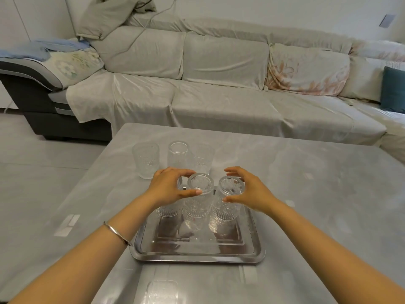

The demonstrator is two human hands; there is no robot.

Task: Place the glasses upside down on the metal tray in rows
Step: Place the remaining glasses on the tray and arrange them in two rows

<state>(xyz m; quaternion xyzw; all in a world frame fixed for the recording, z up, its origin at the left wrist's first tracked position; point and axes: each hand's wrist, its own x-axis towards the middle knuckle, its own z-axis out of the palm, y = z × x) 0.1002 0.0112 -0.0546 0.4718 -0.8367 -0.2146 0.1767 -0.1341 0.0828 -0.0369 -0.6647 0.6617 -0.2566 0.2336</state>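
A shiny metal tray [197,254] lies on the table in front of me. Three clear patterned glasses stand upside down in a row at its far end: a left glass [169,210] mostly hidden under my hand, a middle glass [199,199] and a right glass [229,201]. My left hand [169,186] curls around the base of the middle glass, thumb and fingers touching its rim. My right hand [245,189] cups the right glass with fingers spread at its top. Three more glasses [146,160] [178,155] [202,160] stand on the table behind the tray.
The grey glossy table [306,194] stretches to the right and toward me. A long covered sofa [219,88] runs behind the table, with a teal cushion [393,88] at the far right. Grey floor [32,172] lies on the left.
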